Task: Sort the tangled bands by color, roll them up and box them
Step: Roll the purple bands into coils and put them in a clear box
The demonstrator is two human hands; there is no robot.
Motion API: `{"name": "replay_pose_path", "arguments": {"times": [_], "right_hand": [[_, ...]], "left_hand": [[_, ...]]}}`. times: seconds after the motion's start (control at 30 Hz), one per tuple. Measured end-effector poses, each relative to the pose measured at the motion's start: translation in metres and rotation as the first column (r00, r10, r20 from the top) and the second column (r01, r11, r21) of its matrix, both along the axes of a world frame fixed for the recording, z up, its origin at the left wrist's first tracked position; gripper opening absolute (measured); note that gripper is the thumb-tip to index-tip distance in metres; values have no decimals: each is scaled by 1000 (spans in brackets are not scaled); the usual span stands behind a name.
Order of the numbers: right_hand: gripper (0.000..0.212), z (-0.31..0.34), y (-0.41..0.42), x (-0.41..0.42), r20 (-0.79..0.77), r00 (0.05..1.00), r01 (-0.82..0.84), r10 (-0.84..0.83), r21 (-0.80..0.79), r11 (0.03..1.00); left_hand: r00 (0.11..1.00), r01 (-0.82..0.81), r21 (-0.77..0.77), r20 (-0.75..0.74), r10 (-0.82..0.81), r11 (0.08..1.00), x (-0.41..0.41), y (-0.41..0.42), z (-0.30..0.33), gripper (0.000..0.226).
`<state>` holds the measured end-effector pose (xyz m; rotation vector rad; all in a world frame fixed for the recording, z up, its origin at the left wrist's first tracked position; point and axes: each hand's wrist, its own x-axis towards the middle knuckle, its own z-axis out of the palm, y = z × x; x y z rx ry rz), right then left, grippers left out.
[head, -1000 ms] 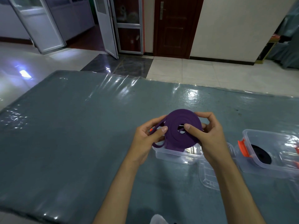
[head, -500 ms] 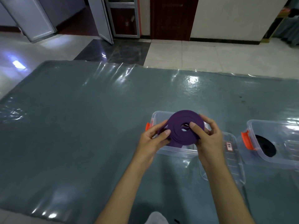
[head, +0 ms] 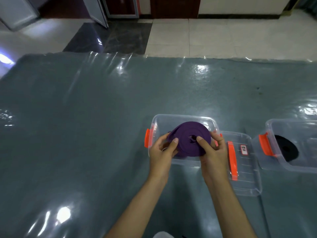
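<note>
Lowered since 0.5 s ago: purple roll now sits down over the open clear box, w/ both hands on it. Left hand pinches its left edge, right hand grips right side, thumb near centre hole. Lid lies beside box; 2nd box at right holds black roll.
</note>
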<state>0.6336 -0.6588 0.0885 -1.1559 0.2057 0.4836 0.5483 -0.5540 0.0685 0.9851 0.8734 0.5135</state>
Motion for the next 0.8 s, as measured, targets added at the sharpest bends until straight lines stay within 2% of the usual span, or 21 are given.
{"name": "replay_pose_path", "arguments": {"times": [0.13, 0.27, 0.33, 0.43, 0.53, 0.57, 0.67, 0.8], "right_hand": [[45, -27, 4, 22, -26, 987, -160, 158, -213, 964], [56, -51, 11, 42, -70, 923, -374, 379, -405, 834], [60, -58, 15, 54, -77, 871, -449, 486, -526, 722], [54, -67, 19, 74, -122, 768, -532, 628, -667, 521], [80, -85, 21, 86, -215, 675, -556, 706, -777, 295], [77, -90, 23, 89, -242, 649, -567, 722, -786, 246], [44, -97, 29, 91, -304, 581, -609, 755, -777, 156], [35, -108, 35, 86, -327, 529, -635, 783, -765, 109]], "left_hand": [[988, 65, 87, -148, -52, 994, 23, 26, -22, 21], [947, 176, 137, -295, -130, 975, 54, 44, -45, 21], [922, 218, 153, -355, -153, 964, 68, 52, -61, 17], [869, 281, 180, -466, -170, 943, 84, 61, -74, 14], [796, 370, 201, -572, -198, 907, 91, 67, -85, 15], [770, 401, 211, -605, -203, 891, 93, 68, -89, 16], [687, 492, 256, -702, -190, 832, 97, 68, -102, 22], [644, 571, 357, -753, -134, 739, 98, 65, -109, 27]]}}
